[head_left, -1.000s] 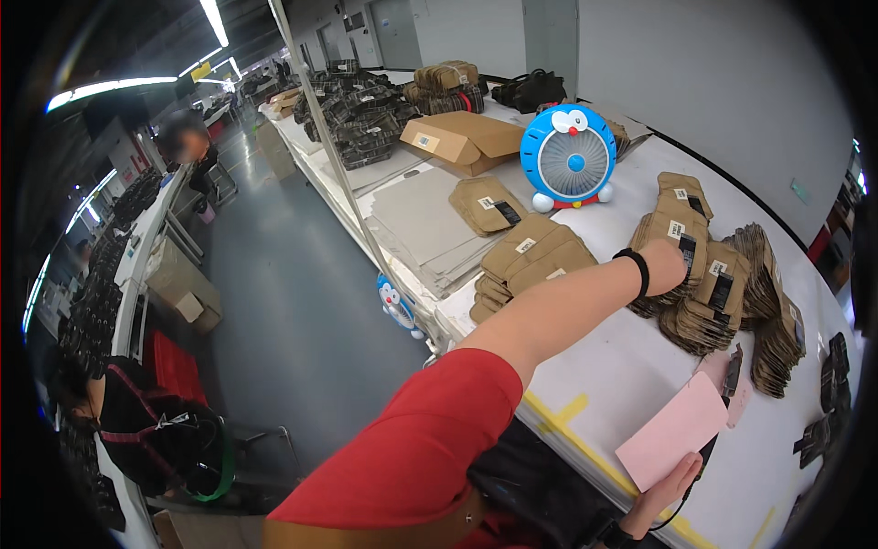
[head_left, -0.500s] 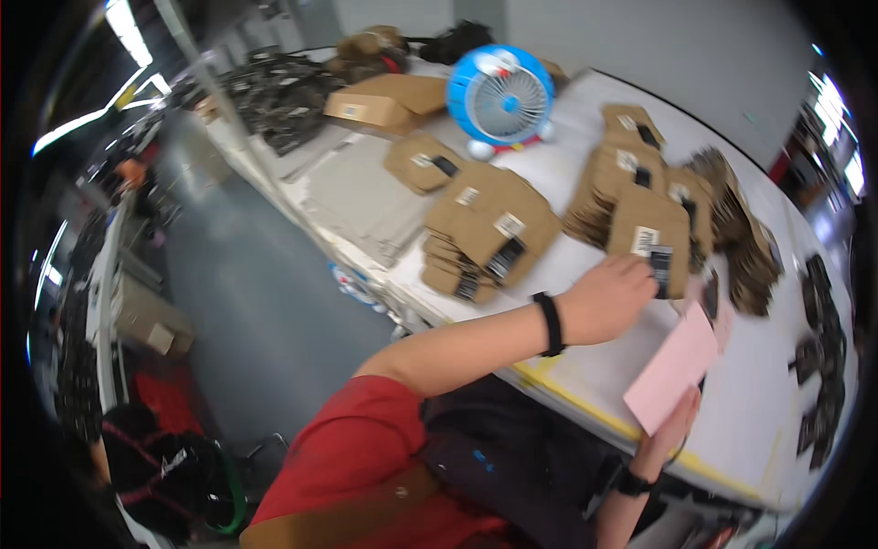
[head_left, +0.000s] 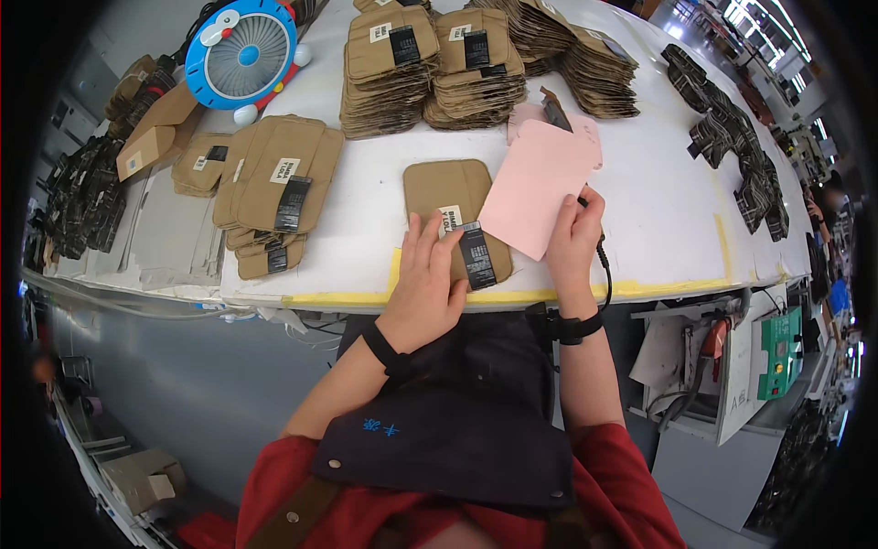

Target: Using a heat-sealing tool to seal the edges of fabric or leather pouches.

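Note:
A tan fabric piece (head_left: 445,183) with a white label and a black tag lies flat near the table's front edge. My left hand (head_left: 425,279) rests on its lower left part, fingers stretched out, fingertips by the labels. My right hand (head_left: 574,240) grips a pink card (head_left: 535,188) by its right edge, thumb on top. The card tilts beside the tan piece and seems to overlap its right side. A small dark object shows at my right fingers, too little of it to name. Under the card's far end lies another pink sheet (head_left: 585,137) with a dark strip.
Stacks of tan pieces (head_left: 389,87) stand behind, with more at the left (head_left: 279,174). A blue fan (head_left: 242,55) and a cardboard box (head_left: 155,137) are at the far left. Dark patterned pieces (head_left: 732,137) lie right. A black cable (head_left: 604,265) hangs by my right wrist.
The view has swung to the right. My left hand has come from the stacks to the front edge, where a tan piece now lies under it. My right hand still holds the pink card.

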